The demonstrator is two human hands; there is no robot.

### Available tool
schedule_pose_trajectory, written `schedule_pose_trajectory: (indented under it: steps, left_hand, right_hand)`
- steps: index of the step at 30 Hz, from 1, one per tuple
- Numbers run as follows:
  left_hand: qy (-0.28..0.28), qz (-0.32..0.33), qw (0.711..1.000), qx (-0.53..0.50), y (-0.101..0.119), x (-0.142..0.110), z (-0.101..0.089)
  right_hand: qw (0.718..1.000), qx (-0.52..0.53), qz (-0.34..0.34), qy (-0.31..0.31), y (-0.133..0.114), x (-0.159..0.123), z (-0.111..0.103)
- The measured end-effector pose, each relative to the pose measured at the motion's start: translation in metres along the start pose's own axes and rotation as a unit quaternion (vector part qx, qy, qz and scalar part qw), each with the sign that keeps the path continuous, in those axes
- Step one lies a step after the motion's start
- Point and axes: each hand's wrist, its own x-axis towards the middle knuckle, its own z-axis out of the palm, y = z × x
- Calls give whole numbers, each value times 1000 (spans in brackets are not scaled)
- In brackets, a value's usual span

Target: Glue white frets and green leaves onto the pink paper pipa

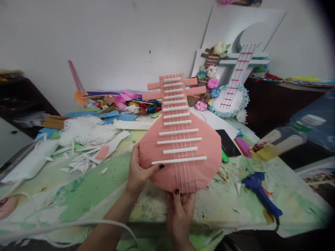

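I hold up a pink craft model of a stringed instrument with white fret bars, thin strings and pink pegs at the neck. My left hand grips its lower left edge, thumb lying across the front. My right hand holds the bottom edge from below, thumb on the front near the strings. The model stands upright above the paint-stained green table.
A blue glue gun lies at the right, gold-handled scissors and a black phone behind the model. White scraps and coloured paper litter the left. Finished instrument models lean on the wall. A glue bottle lies far right.
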Motion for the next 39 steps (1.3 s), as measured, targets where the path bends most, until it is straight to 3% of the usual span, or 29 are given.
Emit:
schedule_pose_trajectory:
  steps: [4,10,14,20,24,26,30,34,37,39]
  left_hand:
    - [-23,-19,997,-66,-7,1,-1]
    - [17,-30,995,-90,-17,13,-7]
    - [-1,-40,997,-64,-14,26,-14]
    - [-83,-53,994,-42,-12,36,-20]
    - [-96,-60,992,-61,-16,39,-20]
    - [-103,-73,990,-61,-19,41,-21]
    - [-120,-77,988,-50,-24,45,-23]
    - [-136,-82,987,-20,-30,47,-25]
    - [-136,-83,987,-22,-35,48,-29]
    - [-144,-94,984,-51,-38,49,-32]
  right_hand:
    - [1000,4,0,-11,3,-1,-2]
    - [997,-29,35,-70,-2,-1,-9]
    - [977,-82,108,-165,-17,7,-15]
    - [963,-121,141,-196,-41,27,-15]
    - [938,-184,188,-224,-60,46,-27]
    - [953,-202,148,-171,-71,63,-37]
    - [975,-214,-29,-59,-86,104,-45]
    - [970,-191,-109,-100,-79,132,-32]
    - [961,-185,-175,-111,-68,138,-23]
    - [961,-171,-181,-117,-62,138,-22]
